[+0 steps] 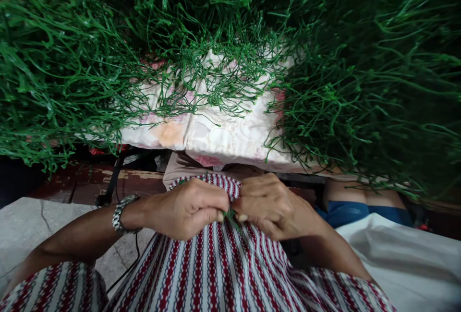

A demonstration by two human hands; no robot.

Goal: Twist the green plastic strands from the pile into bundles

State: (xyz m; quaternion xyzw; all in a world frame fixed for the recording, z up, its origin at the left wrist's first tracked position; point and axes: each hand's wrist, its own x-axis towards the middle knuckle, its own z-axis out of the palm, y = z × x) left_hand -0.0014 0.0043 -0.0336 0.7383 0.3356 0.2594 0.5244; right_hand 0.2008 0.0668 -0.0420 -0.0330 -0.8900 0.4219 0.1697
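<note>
My left hand point(192, 210), with a metal-banded watch point(121, 213) on its wrist, is closed in a pinch in front of my body. Close beside it, my right hand point(270, 206) pinches as well. Between the fingertips shows a short piece of thin green plant stem point(232, 217), gripped by both hands over the striped clothing point(205, 269). Most of the stem is covered by the fingers. Beyond the hands, many thin branching green stems point(65, 67) lie heaped on a floral-covered table point(223, 134).
More green stems point(370, 91) hang over the table's front edge on the right. A person's leg in blue point(349, 211) and a white cloth-like surface point(403, 254) are at my right. At the left are pale floor tiles point(25, 225) and a dark cable point(126, 269).
</note>
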